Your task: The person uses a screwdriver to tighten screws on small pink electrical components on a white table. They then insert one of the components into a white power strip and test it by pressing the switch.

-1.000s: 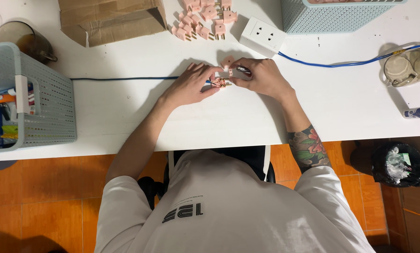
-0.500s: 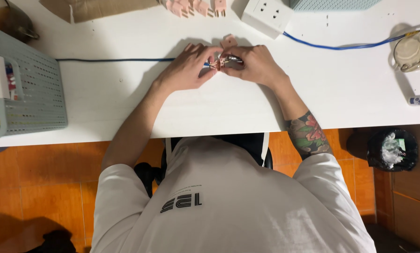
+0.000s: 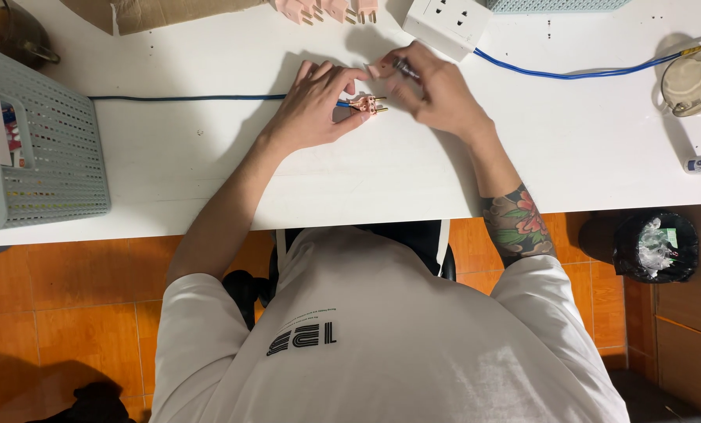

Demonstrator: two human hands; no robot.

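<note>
Blurring right hand over plug

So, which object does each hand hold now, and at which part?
The left hand pins the pink plug at its cable end, prongs free. The right hand pinches a small pink piece and a thin dark tool; the exact grip is blurred.

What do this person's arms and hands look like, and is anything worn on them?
Both arms are bare below the short sleeves of a white T-shirt with dark lettering on it. The right forearm carries a colourful flower tattoo near the elbow. The left hand and the right hand are bare: no gloves or watch show.
</note>
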